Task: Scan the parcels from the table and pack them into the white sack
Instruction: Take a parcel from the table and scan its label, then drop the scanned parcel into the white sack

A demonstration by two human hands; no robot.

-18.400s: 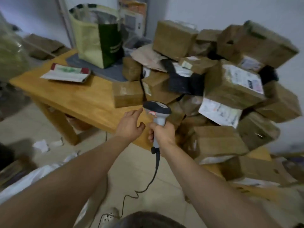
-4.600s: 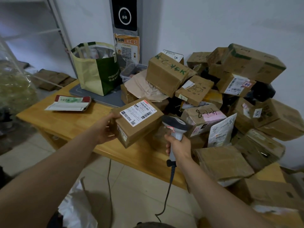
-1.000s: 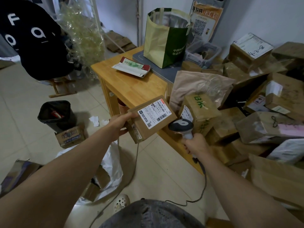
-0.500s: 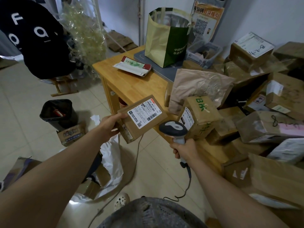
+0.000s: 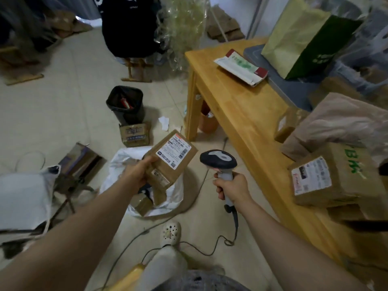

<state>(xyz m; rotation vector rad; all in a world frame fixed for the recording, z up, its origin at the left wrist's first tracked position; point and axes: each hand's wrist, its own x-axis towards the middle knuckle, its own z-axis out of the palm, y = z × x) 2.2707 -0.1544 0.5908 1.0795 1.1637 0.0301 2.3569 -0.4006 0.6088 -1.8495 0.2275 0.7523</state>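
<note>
Your left hand (image 5: 137, 175) grip clasps the small brown cardboard parcel (image 5: 171, 162) by its near edge, above the white sack (image 5: 175, 196), 8 o'clock of the wooden surface (image 5: 241, 114). Your right hand (image 5: 231, 189) grasps the grey handheld scanner (image 5: 218, 159). The parcel looks stiff and light; hold it across its edges.

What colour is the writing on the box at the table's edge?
Green writing on the box, head view.

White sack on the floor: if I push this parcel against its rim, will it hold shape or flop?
Likely floppy: the white sack lies crumpled, rim sagging in folds. Parcels inside probably weigh its base down, so it should give rather than slide.
</note>
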